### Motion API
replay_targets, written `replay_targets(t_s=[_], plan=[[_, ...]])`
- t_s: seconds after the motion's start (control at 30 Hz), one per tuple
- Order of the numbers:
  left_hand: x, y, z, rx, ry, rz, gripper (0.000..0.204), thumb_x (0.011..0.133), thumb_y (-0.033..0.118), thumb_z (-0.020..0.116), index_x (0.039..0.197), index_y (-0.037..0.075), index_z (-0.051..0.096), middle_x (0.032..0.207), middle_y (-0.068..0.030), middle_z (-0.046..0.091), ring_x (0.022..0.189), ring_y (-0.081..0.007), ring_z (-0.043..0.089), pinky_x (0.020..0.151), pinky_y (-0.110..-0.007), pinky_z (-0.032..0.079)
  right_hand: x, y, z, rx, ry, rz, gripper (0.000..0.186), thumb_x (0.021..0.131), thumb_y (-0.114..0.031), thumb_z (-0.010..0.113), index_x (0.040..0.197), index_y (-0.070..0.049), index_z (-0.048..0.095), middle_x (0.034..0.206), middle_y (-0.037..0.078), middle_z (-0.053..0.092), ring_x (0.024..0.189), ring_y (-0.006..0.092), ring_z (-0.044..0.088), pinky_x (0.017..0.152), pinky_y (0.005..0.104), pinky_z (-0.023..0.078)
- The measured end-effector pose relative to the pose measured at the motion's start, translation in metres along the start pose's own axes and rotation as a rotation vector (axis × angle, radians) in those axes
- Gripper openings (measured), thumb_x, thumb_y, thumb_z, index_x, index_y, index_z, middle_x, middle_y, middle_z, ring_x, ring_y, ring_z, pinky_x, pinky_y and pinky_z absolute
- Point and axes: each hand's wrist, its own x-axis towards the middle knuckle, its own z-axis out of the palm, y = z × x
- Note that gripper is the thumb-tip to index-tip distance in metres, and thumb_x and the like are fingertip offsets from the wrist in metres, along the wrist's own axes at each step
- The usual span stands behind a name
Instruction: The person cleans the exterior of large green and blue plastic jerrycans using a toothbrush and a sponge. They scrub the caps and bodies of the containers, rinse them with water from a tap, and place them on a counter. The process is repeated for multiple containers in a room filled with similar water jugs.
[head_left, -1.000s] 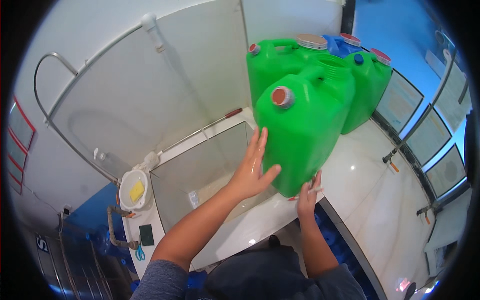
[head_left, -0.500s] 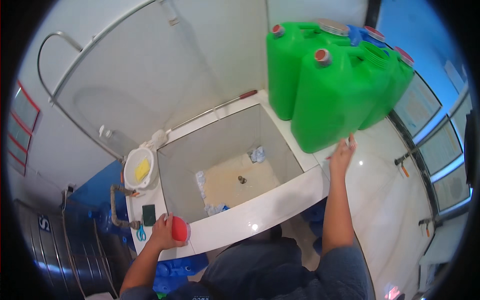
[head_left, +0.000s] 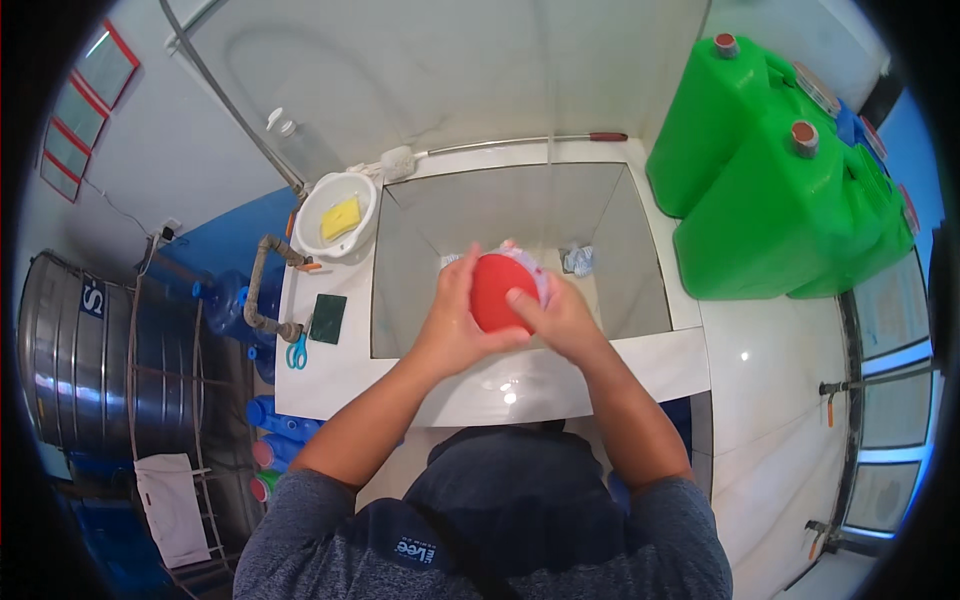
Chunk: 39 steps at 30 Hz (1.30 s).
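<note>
Over the front of the sunken sink (head_left: 630, 290), I hold a round red lid (head_left: 500, 295) in both hands. My left hand (head_left: 450, 325) grips its left side, fingers behind it. On the other side my right hand (head_left: 565, 320) is closed around the edge, the thumb lying on the red face. Something whitish shows along the lid's upper right edge; whether it is the rim or a cloth I cannot tell. Bunched pale cloth (head_left: 577, 261) lies in the sink, partly hidden by my hands.
Large green jerrycans (head_left: 760, 230) stand on the right counter. To the left are a white basin (head_left: 318, 240) with a yellow sponge (head_left: 341, 217), a dark green scouring pad (head_left: 328, 318), blue scissors (head_left: 297, 351) and a pipe tap (head_left: 262, 280). A long-handled brush (head_left: 500, 145) lies behind the sink.
My left hand has brought the red lid from the left counter to over the sink. My right hand has left the green jerrycan and taken hold of the lid. The view has shifted.
</note>
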Motion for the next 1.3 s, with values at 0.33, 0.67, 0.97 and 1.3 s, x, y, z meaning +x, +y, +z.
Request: replay_targets(t_s=[0.33, 0.67, 0.97, 1.3], plan=[[-0.005, -0.062, -0.025, -1.392, -0.012, -0.391, 0.026, 0.109, 0.038, 0.042, 0.106, 0.015, 0.055, 0.113, -0.0054, 0.064, 0.114, -0.0235, 0.061, 0.103, -0.045, 0.049, 0.062, 0.004, -0.008, 0.474, -0.586, 0.338, 0.052, 0.097, -0.028, 0.068, 0.139, -0.002, 0.051, 0.120, 0.009, 0.066, 0.105, 0.0132, 0.064, 0.085, 0.0297, 0.053], [-0.069, -0.098, -0.134, -1.207, 0.701, -0.490, 0.033, 0.108, 0.046, 0.043, 0.097, 0.016, 0.052, 0.080, 0.0039, 0.046, 0.061, -0.0067, 0.037, 0.056, -0.022, 0.034, 0.221, -0.036, -0.098, -0.017, 0.289, 0.318, 0.040, 0.091, -0.022, 0.070, 0.126, -0.004, 0.060, 0.113, 0.011, 0.070, 0.101, 0.0244, 0.069, 0.086, 0.0416, 0.057], [-0.161, -0.126, -0.164, -0.743, 0.545, -0.766, 0.033, 0.109, 0.042, 0.040, 0.098, 0.014, 0.053, 0.079, 0.0030, 0.050, 0.060, -0.0054, 0.039, 0.053, -0.022, 0.035, 0.187, -0.040, -0.095, -1.520, 0.351, -0.658, 0.018, 0.087, -0.007, 0.058, 0.104, -0.009, 0.060, 0.103, 0.013, 0.069, 0.102, 0.0349, 0.067, 0.100, 0.0563, 0.045], [-0.185, -0.132, -0.192, -0.657, 0.388, -0.759, 0.036, 0.110, 0.042, 0.039, 0.100, 0.011, 0.055, 0.084, -0.0018, 0.056, 0.062, -0.0065, 0.040, 0.056, -0.023, 0.039, 0.166, -0.213, -0.093, -1.103, 0.441, -0.475, 0.027, 0.093, -0.010, 0.061, 0.120, -0.005, 0.059, 0.113, 0.018, 0.068, 0.106, 0.0392, 0.065, 0.092, 0.0482, 0.051]])
